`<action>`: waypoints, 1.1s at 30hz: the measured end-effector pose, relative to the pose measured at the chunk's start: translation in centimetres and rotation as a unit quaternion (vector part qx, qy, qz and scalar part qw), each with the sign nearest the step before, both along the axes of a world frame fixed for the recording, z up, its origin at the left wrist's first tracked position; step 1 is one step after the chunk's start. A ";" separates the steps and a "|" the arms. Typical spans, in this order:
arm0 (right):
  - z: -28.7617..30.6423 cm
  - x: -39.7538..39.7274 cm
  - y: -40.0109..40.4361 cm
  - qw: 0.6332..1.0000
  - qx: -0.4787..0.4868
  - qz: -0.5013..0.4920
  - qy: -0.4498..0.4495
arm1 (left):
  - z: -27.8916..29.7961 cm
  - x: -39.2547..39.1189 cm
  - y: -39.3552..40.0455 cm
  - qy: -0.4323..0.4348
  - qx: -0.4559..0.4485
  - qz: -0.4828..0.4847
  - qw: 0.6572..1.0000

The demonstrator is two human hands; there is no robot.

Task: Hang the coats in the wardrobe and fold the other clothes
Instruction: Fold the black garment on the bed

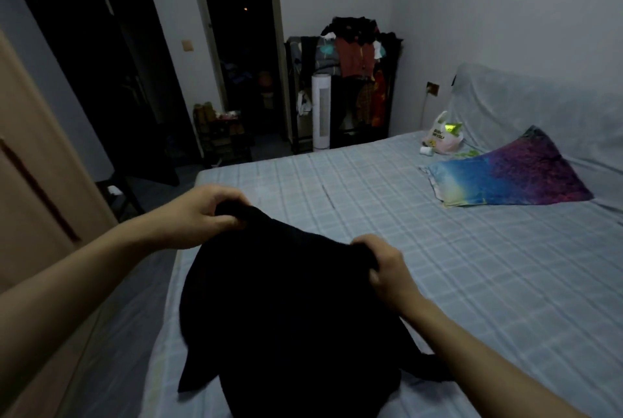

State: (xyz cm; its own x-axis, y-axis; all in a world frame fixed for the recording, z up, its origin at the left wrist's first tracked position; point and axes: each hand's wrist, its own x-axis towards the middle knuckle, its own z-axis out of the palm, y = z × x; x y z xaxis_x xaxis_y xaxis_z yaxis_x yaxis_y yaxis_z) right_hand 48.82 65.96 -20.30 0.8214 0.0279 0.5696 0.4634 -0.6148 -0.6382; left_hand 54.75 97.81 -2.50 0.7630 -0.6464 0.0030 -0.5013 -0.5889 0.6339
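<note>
A black garment [290,309] is gripped at its top edge by the left hand [202,215] at ten o'clock and the right hand [384,269] at two o'clock, over the checked bed [472,283].

Matt black cloth garment [290,309], checked cotton-like bed sheet [438,249], glossy plastic bag [440,138], smooth wooden door [30,161]

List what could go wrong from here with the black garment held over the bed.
1. Both hands, left hand and right hand, pinch only the top edge of the black garment; it may slip and bunch.
2. The garment hangs near the bed's left edge, so the part already over the side could drag the rest toward the floor.
3. The room is dim and the fabric is dark, so seams may be hard to line up.
</note>
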 end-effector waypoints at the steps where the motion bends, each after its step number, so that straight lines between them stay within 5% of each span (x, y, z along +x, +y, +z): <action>1: 1.1 0.4 -0.2 1.000 0.029 -0.011 -0.005 | -0.1 0.0 0.8 -0.004 0.001 0.003 1.000; 10: 11.0 2.1 -4.3 0.997 -0.052 0.019 0.062 | -1.6 -1.8 2.2 0.003 -0.060 -0.086 0.994; 14: 12.9 1.7 -4.9 0.997 -0.068 0.001 0.044 | -2.7 -2.1 1.3 -0.183 -0.011 -0.103 0.978; 20: 14.3 0.6 -6.0 0.996 -0.060 0.021 0.058 | -3.5 -0.7 1.3 -0.411 -0.028 -0.092 0.906; 28: 18.0 -2.1 -6.4 0.993 -0.036 0.075 0.080 | -2.3 1.4 0.9 -0.240 -0.120 -0.071 0.961; 33: 18.4 -3.2 -6.2 0.964 -0.033 0.146 0.218 | -1.0 1.7 1.7 0.017 -0.097 -0.129 0.987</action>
